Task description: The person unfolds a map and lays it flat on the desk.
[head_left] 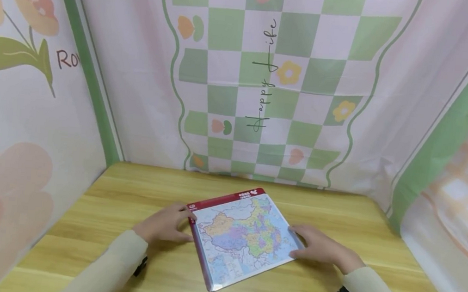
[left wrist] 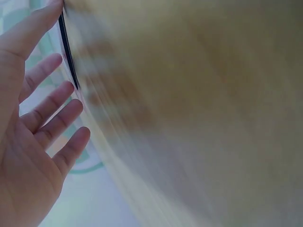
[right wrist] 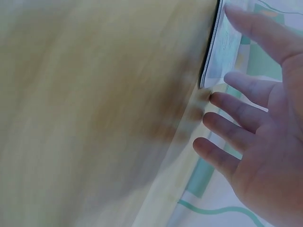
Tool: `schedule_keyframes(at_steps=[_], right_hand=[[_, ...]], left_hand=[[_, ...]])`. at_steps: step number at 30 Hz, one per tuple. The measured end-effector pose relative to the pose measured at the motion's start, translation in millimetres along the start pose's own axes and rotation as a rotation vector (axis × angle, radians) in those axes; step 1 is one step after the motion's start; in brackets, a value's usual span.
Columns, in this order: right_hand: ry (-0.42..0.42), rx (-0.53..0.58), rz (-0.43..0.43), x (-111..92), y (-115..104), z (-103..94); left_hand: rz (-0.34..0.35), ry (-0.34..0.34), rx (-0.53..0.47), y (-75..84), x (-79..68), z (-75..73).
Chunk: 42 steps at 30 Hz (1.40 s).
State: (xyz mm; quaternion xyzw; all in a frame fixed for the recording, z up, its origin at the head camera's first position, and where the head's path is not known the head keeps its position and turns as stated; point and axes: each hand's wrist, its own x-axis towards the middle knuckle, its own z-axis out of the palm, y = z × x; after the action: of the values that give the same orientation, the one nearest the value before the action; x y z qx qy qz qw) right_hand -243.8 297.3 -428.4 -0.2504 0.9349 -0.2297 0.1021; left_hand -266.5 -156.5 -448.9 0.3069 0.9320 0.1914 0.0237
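A flat rectangular map board (head_left: 242,239) lies tilted at an angle on the wooden table, its printed map in many colours under a red strip along the far edge. At its left edge is my left hand (head_left: 165,224), fingertips right at the border near the red corner. My right hand (head_left: 321,247) is at the opposite edge, thumb and fingers spread beside it. Seen from the left wrist, the left fingers (left wrist: 49,111) are loosely extended and the thumb meets the board's thin dark edge (left wrist: 69,54). In the right wrist view the right fingers (right wrist: 232,127) are likewise relaxed, the thumb over the board's side.
The wooden table (head_left: 130,188) has light, striped grain. Behind it hangs a curtain (head_left: 255,97) with green and white checks, flowers and lettering. Printed cloth (head_left: 23,113) also closes off the left side, and another cloth panel (head_left: 455,193) the right. Each wrist carries a black strap.
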Motion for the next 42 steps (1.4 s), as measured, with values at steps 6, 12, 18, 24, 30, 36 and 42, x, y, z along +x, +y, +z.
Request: schedule_keyframes(at_steps=[6, 12, 18, 24, 30, 36, 42], right_hand=[[-0.019, -0.011, -0.024, -9.1, 2.2, 0.1], [-0.009, -0.030, -0.053, -14.0, 6.5, 1.6], [-0.008, -0.042, -0.052, -16.0, 7.8, 2.4], [-0.011, -0.020, -0.027, -17.6, 6.1, 3.5], [-0.002, -0.027, -0.022, -18.2, 3.4, 4.1], [0.018, -0.062, -0.041, -16.0, 2.8, 6.3], [0.033, -0.078, -0.053, -13.6, 1.2, 6.4]], left_hand=[[-0.065, -0.011, -0.047, -2.8, 2.8, -6.5], [-0.073, -0.007, -0.035, -12.9, 10.4, -4.9], [-0.138, -0.020, -0.045, -20.3, 15.9, -5.4], [-0.168, -0.047, -0.023, -24.6, 18.6, -6.3], [-0.141, -0.054, -0.045, -26.4, 20.4, -6.4], [-0.168, -0.057, -0.051, -24.9, 16.9, -5.6], [-0.176, -0.073, -0.063, -22.7, 14.6, -5.6]])
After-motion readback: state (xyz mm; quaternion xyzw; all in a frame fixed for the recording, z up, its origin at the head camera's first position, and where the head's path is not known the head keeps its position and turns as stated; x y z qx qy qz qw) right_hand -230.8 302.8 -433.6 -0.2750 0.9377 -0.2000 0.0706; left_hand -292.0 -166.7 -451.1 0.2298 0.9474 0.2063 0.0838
